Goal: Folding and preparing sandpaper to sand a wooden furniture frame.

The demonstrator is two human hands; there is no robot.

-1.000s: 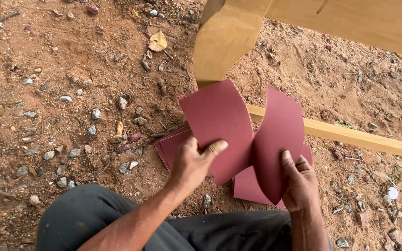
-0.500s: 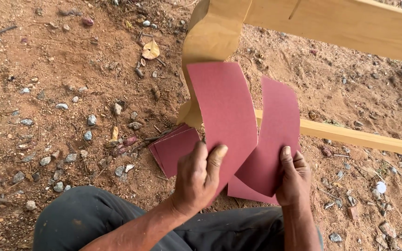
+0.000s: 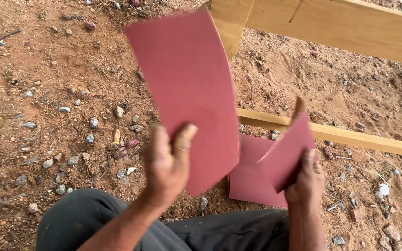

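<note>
Left hand point(image 3: 166, 162) grip pinches big red sheet point(image 3: 187, 88) at bottom edge, sheet rising above grip. Right hand point(image 3: 305, 183) grip pinches smaller sheet point(image 3: 287, 153), lower; spare sheet point(image 3: 250, 179) on ground between grips.

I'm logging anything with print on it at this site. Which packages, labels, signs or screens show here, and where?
None in view: no package, label, sign or screen.
The nearest to it are plain dark-red sheets with no visible marking:
Large red sheet, raised in the left hand, curved rectangle.
Smaller red sheet, in the right hand, bent.
Red sheet on the ground, lying flat between the hands.
</note>
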